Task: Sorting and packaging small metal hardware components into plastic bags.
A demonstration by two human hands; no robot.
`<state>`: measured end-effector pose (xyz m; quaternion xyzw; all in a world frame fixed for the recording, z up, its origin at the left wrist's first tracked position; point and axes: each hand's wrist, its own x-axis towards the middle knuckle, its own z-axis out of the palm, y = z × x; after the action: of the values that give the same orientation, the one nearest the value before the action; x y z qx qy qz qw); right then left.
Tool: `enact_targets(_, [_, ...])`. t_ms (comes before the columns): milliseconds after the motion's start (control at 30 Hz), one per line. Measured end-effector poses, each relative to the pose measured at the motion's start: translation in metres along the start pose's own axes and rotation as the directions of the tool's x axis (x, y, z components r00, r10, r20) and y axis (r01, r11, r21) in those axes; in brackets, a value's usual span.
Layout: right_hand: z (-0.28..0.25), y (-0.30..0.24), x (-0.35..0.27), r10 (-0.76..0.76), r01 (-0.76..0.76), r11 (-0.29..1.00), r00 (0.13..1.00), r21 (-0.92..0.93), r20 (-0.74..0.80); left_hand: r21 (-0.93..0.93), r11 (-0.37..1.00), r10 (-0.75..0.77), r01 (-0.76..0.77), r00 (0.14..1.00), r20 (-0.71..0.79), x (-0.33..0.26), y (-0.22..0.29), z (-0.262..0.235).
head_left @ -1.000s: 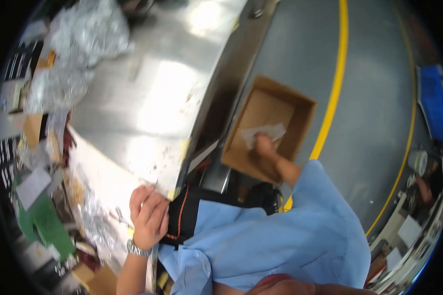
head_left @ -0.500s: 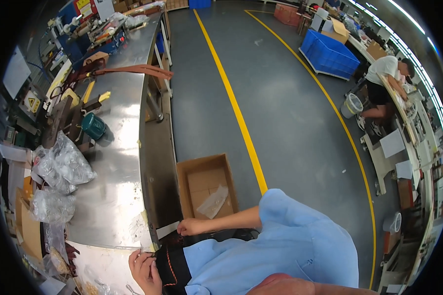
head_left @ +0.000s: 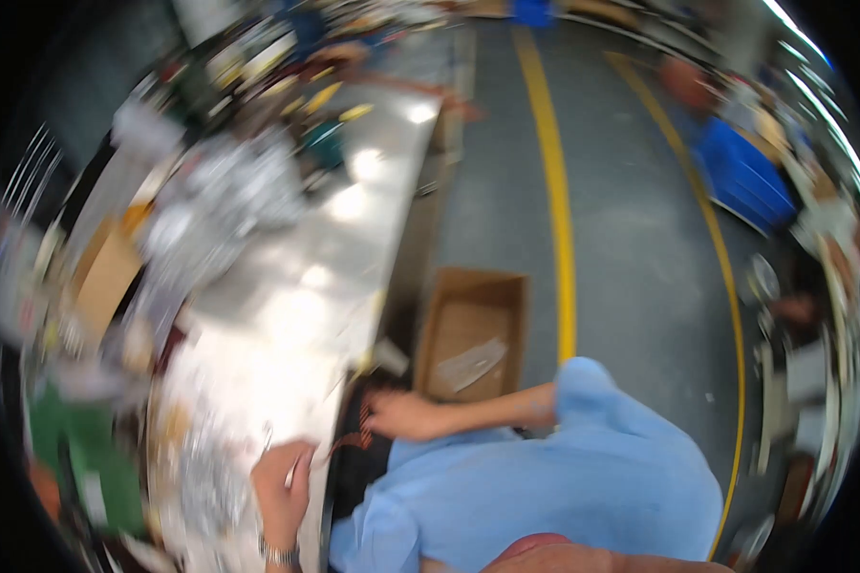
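The picture is smeared by motion. My left hand (head_left: 282, 487), with a watch at the wrist, rests curled on the near edge of the shiny metal bench (head_left: 287, 315). My right hand (head_left: 401, 415) reaches across my body from a light blue sleeve (head_left: 592, 449) to the dark front edge of the bench, beside an orange and black thing (head_left: 358, 435). Just beyond it on the floor stands an open cardboard box (head_left: 506, 286) with a pale wrapper (head_left: 473, 363) lying inside. Whether either hand holds anything is lost in the blur.
Clear plastic bags (head_left: 229, 191), tools and a brown carton (head_left: 105, 277) crowd the far and left parts of the bench; green pieces (head_left: 76, 449) lie at the near left. A grey floor with yellow lines (head_left: 559, 210) runs to the right, with a blue crate (head_left: 745, 181) beyond.
My head has swung, so the view shifted and blurred. My right hand came away from the cardboard box to the bench's front edge. My left hand stayed at the near bench edge.
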<state>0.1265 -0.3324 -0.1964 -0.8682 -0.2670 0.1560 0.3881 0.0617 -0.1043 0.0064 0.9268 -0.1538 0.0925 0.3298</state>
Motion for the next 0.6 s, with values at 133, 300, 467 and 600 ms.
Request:
enact_targets(133, [-0.037, -0.029, -0.028, 0.018, -0.02, 0.999, 0.996, -0.027, -0.087, -0.08, 0.989, -0.134, 0.125, 0.985, -0.112, -0.036, -0.024, -0.028])
enact_targets(300, [-0.068, -0.106, -0.019, -0.312, 0.307, 0.949, 0.947, 0.079, 0.074, -0.335, 0.812, -0.549, 0.477, 0.82, -0.162, -0.135, -0.043, -0.053])
enact_targets(467, [-0.054, -0.172, 0.028, -0.309, 0.299, 0.951, 0.937, 0.084, 0.161, 0.026, 0.922, -0.353, 0.385, 0.868, -0.348, -0.156, -0.052, -0.058])
enact_targets(600, [-0.018, -0.181, 0.068, -0.569, 0.54, 0.775, 0.822, -0.327, 0.008, 0.436, 0.883, -0.04, 0.177, 0.952, -0.304, -0.117, -0.059, -0.064])
